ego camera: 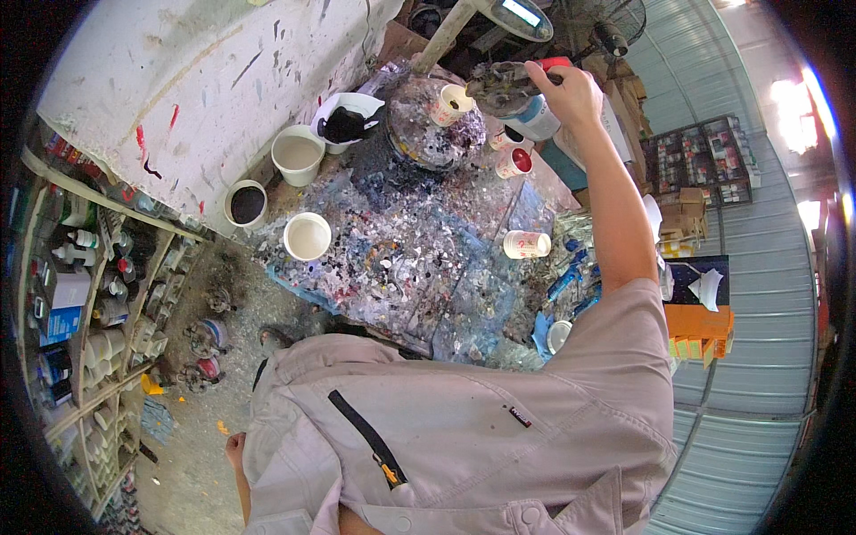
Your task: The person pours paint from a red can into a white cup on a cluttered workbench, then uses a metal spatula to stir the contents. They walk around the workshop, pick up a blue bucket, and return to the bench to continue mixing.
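Observation:
My right hand (pixel 574 93) reaches to the far side of the workbench and grips the handle of a paint-crusted pouring lid (pixel 503 88). This lid sits on a tin with a pale blue-and-white label (pixel 533 120), tilted left so that its spout is at the rim of a paper cup (pixel 452 105). The cup stands on a round, paint-caked scale platform (pixel 435 140) and has something dark inside. A post behind it carries a lit scale display (pixel 521 12). My left hand (pixel 235 449) hangs low by my side, partly hidden by my shirt; its fingers are hard to make out.
Paper cups with red (pixel 521 160) and dark paint (pixel 512 134) stand right of the scale. On the left are a dark-filled white cup (pixel 348 124), a pale tub (pixel 298 155), a black-filled tub (pixel 246 204) and a white-filled tub (pixel 307 237). Stacked paper cups (pixel 527 245) lie nearer me.

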The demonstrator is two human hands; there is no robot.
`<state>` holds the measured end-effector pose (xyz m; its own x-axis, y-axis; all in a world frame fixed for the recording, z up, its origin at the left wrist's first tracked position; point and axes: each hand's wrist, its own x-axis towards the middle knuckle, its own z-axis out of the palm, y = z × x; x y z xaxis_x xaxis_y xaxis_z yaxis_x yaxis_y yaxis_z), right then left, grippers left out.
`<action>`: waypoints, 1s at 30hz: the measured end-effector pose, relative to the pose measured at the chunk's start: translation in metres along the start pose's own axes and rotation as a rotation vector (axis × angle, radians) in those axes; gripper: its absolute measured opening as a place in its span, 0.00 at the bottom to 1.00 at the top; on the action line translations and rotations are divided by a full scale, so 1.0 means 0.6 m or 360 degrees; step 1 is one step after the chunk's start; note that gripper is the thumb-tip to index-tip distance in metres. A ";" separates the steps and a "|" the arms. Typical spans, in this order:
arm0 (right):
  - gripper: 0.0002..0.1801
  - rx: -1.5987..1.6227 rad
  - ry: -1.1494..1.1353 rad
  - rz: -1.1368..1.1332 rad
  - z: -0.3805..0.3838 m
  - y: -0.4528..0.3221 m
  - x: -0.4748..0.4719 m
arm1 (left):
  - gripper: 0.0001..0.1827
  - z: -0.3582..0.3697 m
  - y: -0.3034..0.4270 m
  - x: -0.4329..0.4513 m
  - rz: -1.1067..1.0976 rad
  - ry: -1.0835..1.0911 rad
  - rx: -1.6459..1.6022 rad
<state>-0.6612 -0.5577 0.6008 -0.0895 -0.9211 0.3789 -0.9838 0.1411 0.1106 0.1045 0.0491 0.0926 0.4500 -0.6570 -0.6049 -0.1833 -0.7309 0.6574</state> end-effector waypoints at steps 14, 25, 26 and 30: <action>0.33 0.0711 0.0273 0.0019 -0.043 0.003 -0.125 | 0.11 0.016 0.018 -0.007 0.0051 -0.0096 0.0271; 0.29 0.2127 -0.0799 0.0692 -0.047 -0.115 -0.467 | 0.11 -0.014 0.113 -0.041 0.0115 -0.0301 0.0103; 0.33 0.2034 -0.0934 0.0626 -0.054 -0.141 -0.486 | 0.11 -0.007 0.129 -0.035 0.0106 -0.0301 0.0193; 0.36 0.1802 -0.1316 0.0050 -0.070 -0.252 -0.520 | 0.10 0.017 0.169 -0.032 0.0042 -0.0352 0.0057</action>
<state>-0.4782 -0.2765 0.5048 0.2119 -0.9234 -0.3201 -0.5343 0.1648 -0.8291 0.0686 -0.0145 0.1663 0.2428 -0.6978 -0.6739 -0.2252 -0.7162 0.6605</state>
